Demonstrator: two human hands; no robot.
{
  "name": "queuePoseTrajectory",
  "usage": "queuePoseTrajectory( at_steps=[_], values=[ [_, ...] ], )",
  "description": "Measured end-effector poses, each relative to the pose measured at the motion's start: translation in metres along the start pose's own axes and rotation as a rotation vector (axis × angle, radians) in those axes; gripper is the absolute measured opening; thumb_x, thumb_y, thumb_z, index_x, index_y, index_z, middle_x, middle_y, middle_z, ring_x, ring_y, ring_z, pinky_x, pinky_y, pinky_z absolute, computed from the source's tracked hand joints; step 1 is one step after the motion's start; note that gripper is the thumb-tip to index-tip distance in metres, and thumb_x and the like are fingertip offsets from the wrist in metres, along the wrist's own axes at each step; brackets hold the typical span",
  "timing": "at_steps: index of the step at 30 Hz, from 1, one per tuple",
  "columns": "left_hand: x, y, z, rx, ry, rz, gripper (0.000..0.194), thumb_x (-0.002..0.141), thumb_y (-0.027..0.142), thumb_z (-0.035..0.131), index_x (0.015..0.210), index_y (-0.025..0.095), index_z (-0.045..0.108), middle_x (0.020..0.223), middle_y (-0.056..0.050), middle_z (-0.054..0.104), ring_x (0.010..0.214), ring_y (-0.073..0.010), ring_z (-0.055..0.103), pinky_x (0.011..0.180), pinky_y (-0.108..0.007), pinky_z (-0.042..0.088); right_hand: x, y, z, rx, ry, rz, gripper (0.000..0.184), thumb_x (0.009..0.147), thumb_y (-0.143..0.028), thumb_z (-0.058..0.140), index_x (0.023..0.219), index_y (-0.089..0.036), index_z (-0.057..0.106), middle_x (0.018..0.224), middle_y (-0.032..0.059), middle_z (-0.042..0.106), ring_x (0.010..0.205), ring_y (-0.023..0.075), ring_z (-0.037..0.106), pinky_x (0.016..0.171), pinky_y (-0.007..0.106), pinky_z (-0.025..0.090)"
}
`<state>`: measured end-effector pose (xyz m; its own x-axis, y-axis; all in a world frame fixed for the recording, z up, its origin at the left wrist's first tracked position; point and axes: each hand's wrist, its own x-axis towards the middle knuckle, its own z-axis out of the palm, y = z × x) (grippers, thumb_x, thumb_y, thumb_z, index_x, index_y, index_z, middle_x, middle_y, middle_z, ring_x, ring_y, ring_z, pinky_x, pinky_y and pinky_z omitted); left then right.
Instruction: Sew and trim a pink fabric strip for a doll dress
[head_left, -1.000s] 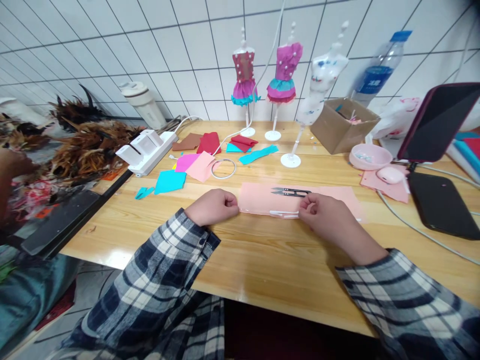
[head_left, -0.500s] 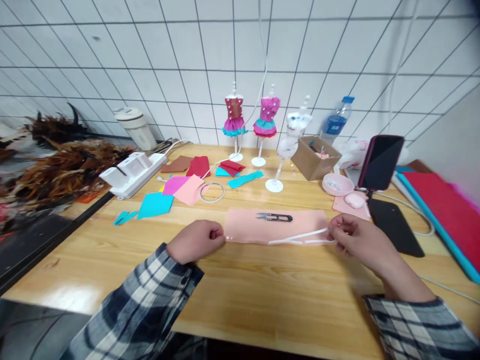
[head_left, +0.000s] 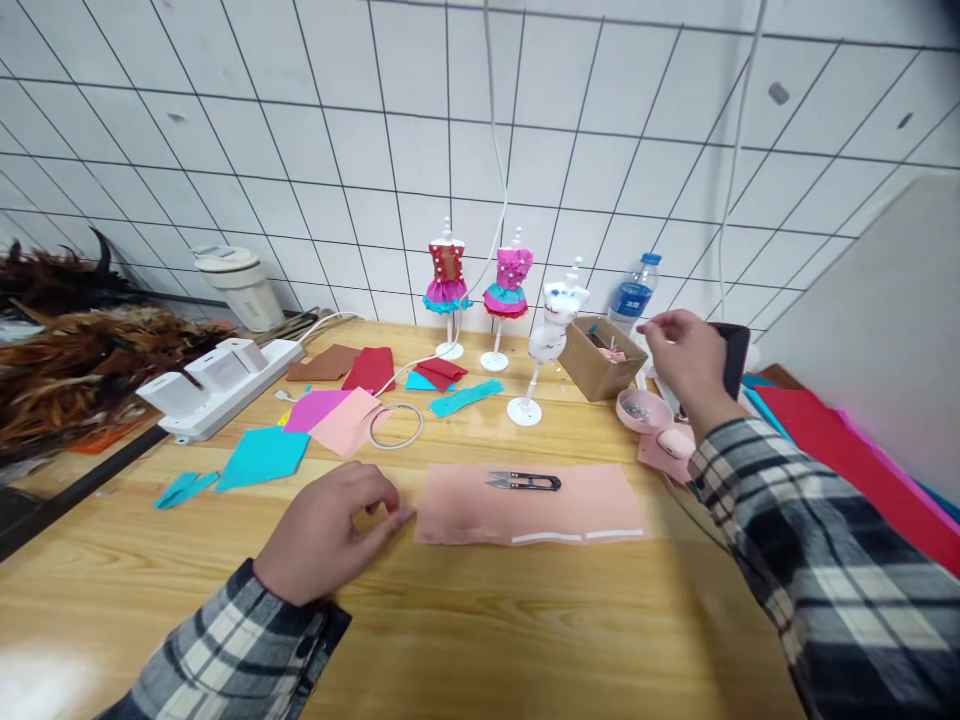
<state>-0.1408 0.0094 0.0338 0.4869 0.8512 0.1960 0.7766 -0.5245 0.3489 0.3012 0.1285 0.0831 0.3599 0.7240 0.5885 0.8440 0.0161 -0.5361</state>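
While the left hand [head_left: 326, 535] is curling loosely open, the peach fabric rectangle [head_left: 465, 505] is lying just beyond its fingertips, seemingly half-edged: white strips [head_left: 546, 538] are lining the farther half, none the nearer; I cannot tell whether the raised right hand [head_left: 686, 355] is gripping anything.

Bright light glares off the table [head_left: 45, 675] at lower left, with frame edges stretched.

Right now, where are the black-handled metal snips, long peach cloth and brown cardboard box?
Black-handled metal snips [head_left: 553, 484]: head view, rounded handle end.
Long peach cloth [head_left: 525, 513]: head view, bare middle.
Brown cardboard box [head_left: 583, 365]: head view, front wall.
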Motion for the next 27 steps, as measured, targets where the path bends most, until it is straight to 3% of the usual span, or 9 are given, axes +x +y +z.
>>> queuePoseTrajectory(
  at_steps=[3, 8, 12, 14, 15, 18, 21, 23, 27],
  values=[
    [0.003, 0.008, 0.005, -0.065, -0.046, 0.216, 0.015, 0.09, 0.035, 0.057, 0.089, 0.023, 0.067, 0.088, -0.003, 0.066, 0.086, -0.0186, 0.058, 0.076, -0.03, 0.044, 0.007, 0.012, 0.021, -0.271, -0.114, -0.071, 0.025, 0.083, -0.036, 0.056, 0.093, -0.021, 0.075, 0.095, 0.0093, 0.074, 0.094, 0.0291, 0.065, 0.079, 0.041, 0.048],
    [0.005, 0.012, 0.011, -0.086, -0.16, 0.275, 0.014, 0.086, 0.026, 0.061, 0.098, 0.026, 0.067, 0.099, -0.002, 0.067, 0.093, -0.0191, 0.059, 0.082, -0.032, 0.045, 0.001, 0.025, 0.023, -0.392, -0.218, -0.15, 0.025, 0.084, -0.029, 0.054, 0.093, -0.023, 0.077, 0.1, 0.0086, 0.073, 0.094, 0.0287, 0.06, 0.077, 0.04, 0.043],
    [0.006, 0.015, 0.01, -0.091, -0.226, 0.258, 0.018, 0.086, 0.024, 0.059, 0.102, 0.025, 0.067, 0.101, -0.003, 0.067, 0.094, -0.0199, 0.059, 0.083, -0.033, 0.046, -0.02, 0.018, 0.005, -0.341, -0.029, -0.108, 0.019, 0.081, -0.037, 0.061, 0.087, -0.021, 0.068, 0.093, 0.0101, 0.067, 0.088, 0.0267, 0.058, 0.075, 0.039, 0.042],
    [0.006, 0.016, 0.01, -0.085, -0.264, 0.256, 0.018, 0.084, 0.026, 0.061, 0.1, 0.024, 0.068, 0.1, -0.004, 0.068, 0.094, -0.0209, 0.059, 0.085, -0.034, 0.046, -0.046, 0.005, -0.003, -0.216, 0.163, -0.099, 0.024, 0.08, -0.038, 0.063, 0.095, -0.02, 0.06, 0.092, 0.0102, 0.063, 0.08, 0.0244, 0.056, 0.071, 0.038, 0.043],
    [0.007, 0.017, 0.011, -0.079, -0.281, 0.249, 0.018, 0.084, 0.027, 0.062, 0.1, 0.023, 0.068, 0.1, -0.004, 0.068, 0.094, -0.0211, 0.059, 0.084, -0.034, 0.046, -0.063, -0.004, -0.006, -0.118, 0.164, -0.139, 0.026, 0.083, -0.038, 0.06, 0.103, -0.022, 0.057, 0.093, 0.0092, 0.062, 0.076, 0.0224, 0.055, 0.069, 0.037, 0.043],
    [0.007, 0.016, 0.014, -0.05, -0.304, 0.219, 0.018, 0.084, 0.029, 0.064, 0.099, 0.022, 0.069, 0.097, -0.004, 0.068, 0.092, -0.0209, 0.059, 0.082, -0.034, 0.046, -0.125, -0.037, -0.012, 0.142, -0.238, -0.398, 0.022, 0.084, -0.038, 0.061, 0.1, -0.024, 0.055, 0.083, 0.0046, 0.061, 0.07, 0.02, 0.055, 0.065, 0.034, 0.043],
    [0.007, 0.017, 0.017, -0.015, -0.301, 0.217, 0.02, 0.083, 0.033, 0.065, 0.099, 0.021, 0.07, 0.099, -0.005, 0.068, 0.092, -0.0213, 0.059, 0.082, -0.034, 0.046, -0.179, -0.066, -0.009, 0.213, -0.686, -0.667, 0.028, 0.084, -0.037, 0.062, 0.108, -0.023, 0.057, 0.099, 0.0076, 0.066, 0.091, 0.0243, 0.061, 0.078, 0.037, 0.047],
    [0.007, 0.018, 0.018, 0.003, -0.289, 0.222, 0.021, 0.083, 0.033, 0.065, 0.1, 0.021, 0.07, 0.1, -0.005, 0.068, 0.093, -0.0216, 0.059, 0.081, -0.034, 0.046, -0.2, -0.075, -0.005, 0.191, -0.833, -0.695, 0.038, 0.082, -0.037, 0.064, 0.115, -0.022, 0.055, 0.111, 0.0097, 0.065, 0.102, 0.0268, 0.059, 0.084, 0.041, 0.048],
    [0.007, 0.019, 0.019, 0.034, -0.26, 0.212, 0.018, 0.086, 0.028, 0.059, 0.098, 0.02, 0.071, 0.094, -0.005, 0.068, 0.088, -0.0207, 0.059, 0.078, -0.033, 0.045, -0.212, -0.079, 0.002, 0.105, -0.91, -0.666, 0.038, 0.08, -0.033, 0.065, 0.114, -0.02, 0.056, 0.108, 0.0096, 0.066, 0.099, 0.0276, 0.06, 0.083, 0.043, 0.049]
  ],
)
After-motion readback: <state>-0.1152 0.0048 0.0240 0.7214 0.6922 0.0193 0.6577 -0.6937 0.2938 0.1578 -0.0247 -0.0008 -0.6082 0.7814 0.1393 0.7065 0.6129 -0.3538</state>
